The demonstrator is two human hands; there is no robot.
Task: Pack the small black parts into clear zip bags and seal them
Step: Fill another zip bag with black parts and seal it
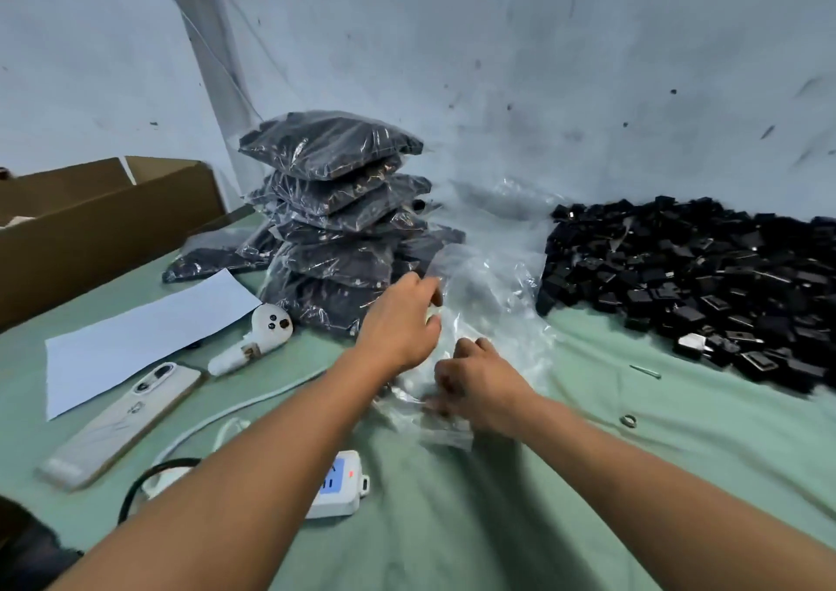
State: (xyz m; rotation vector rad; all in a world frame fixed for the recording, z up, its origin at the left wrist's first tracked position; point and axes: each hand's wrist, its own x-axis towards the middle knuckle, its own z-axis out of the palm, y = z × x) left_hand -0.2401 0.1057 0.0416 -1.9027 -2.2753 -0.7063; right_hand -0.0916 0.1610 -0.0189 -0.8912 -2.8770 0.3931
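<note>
Empty zip bags (488,283) at 12 o'clock look flimsy and slippery, so we'd pinch one edge; left hand (398,319) and right hand (475,382) both pinch film.

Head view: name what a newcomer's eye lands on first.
A tall stack of filled bags stands left of centre by the wall. A heap of loose black parts spreads at the right. Between them, the left hand and right hand pinch clear empty bags.

Two bare forearms are showing, sleeveless to the frame edge; left hand (400,319) and right hand (482,384) are wearing nothing.
</note>
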